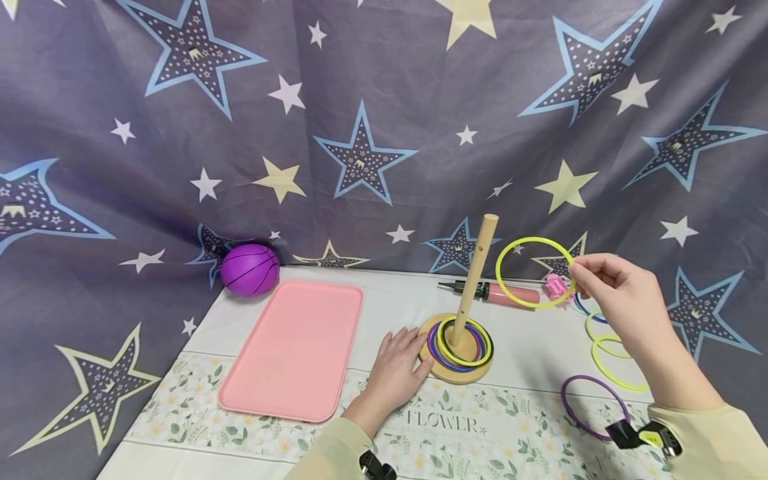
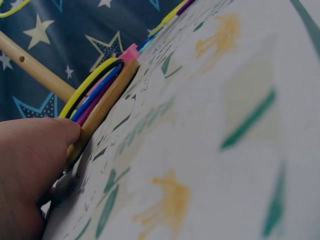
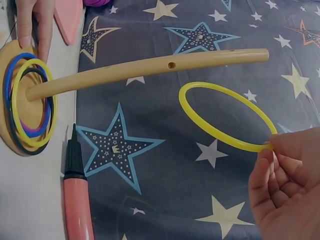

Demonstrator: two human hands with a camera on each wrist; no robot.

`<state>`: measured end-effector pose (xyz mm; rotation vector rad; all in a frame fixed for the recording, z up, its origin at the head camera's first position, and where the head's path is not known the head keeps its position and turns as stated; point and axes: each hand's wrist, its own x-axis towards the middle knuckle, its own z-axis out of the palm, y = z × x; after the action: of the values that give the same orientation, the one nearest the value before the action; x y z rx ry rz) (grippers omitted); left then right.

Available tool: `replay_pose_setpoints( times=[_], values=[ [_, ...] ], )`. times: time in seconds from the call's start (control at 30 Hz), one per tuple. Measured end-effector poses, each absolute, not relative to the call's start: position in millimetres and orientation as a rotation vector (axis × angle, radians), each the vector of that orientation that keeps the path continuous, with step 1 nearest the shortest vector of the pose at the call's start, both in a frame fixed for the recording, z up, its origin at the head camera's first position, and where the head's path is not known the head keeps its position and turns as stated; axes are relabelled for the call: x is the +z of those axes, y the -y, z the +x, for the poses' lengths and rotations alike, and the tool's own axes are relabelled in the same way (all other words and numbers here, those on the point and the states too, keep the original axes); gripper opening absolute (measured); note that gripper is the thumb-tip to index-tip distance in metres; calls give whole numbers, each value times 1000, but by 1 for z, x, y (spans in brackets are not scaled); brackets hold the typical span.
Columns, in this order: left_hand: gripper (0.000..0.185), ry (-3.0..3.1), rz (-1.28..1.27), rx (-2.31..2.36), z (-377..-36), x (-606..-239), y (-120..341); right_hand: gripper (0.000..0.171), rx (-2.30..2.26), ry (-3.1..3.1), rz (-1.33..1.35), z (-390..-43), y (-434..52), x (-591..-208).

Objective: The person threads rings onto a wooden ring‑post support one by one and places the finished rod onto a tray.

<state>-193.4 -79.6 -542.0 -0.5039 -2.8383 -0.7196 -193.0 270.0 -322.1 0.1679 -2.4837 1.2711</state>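
Yellow ring pinched by the rim in right hand, aloft just right of wooden peg; likely light, thin, slightly springy. Left hand, fingers flat, steadying peg base on worktop.

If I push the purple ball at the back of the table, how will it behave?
The purple ball is round and smooth, so it would probably roll at a light push. It rests against the star cloth, which may stop it backwards. It looks like a small toy basketball, probably light.
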Motion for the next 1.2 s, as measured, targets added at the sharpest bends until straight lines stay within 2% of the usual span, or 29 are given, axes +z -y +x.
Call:
replay_pose_setpoints(
  times=[0.57, 0.77, 0.93, 1.13, 1.2],
  values=[
    [56, 2832, -502, -715, -194, -542, 78, 21, 1552, 2324, 132, -205, -251, -318],
    [56, 2828, -507, -722, -194, -541, 77, 28, 1640, 2260, 125, -210, -246, -318],
    [55, 2830, -504, -719, -194, -541, 77, 24, 1656, 2235, 117, -211, -244, -317],
    [56, 2826, -506, -715, -194, -542, 79, 31, 1638, 2209, 96, -213, -238, -312],
    [56, 2827, -505, -715, -194, -543, 79, 27, 1709, 2139, 116, -214, -235, -308]
  ],
)
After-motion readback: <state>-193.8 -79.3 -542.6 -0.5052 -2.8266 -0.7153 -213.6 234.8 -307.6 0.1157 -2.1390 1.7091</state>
